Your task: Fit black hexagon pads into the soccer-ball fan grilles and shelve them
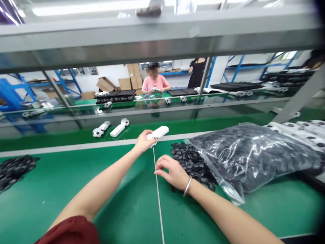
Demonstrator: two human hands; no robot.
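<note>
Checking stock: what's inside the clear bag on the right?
The clear bag holds small black pieces, like the pile beside it; glare hides their shape, and inner ones are covered.

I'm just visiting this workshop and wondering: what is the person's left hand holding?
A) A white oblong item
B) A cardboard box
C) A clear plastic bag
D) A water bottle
A: the left hand has its fingers wrapped around the near end of a white oblong item, which sticks out past the hand.
</note>
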